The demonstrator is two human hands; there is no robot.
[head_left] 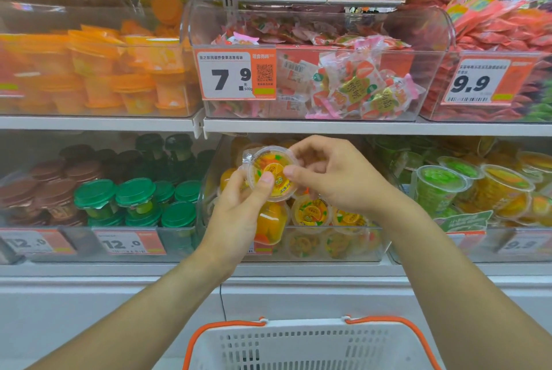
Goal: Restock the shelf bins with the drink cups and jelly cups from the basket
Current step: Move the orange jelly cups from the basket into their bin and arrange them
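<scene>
While held: one jelly cup [270, 172], two hands.

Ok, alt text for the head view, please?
Both hands, left and right, hold an orange jelly cup before a clear bin of matching cups on the lower shelf. A white basket with orange handles sits below.

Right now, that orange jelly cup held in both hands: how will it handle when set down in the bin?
The orange jelly cup looks like thin clear plastic with a film lid, so it probably flexes if squeezed. It is round and short, so likely to roll or tip on the heaped cups in the clear bin. The left hand and right hand pinch only its edges, suggesting it is light.
</scene>
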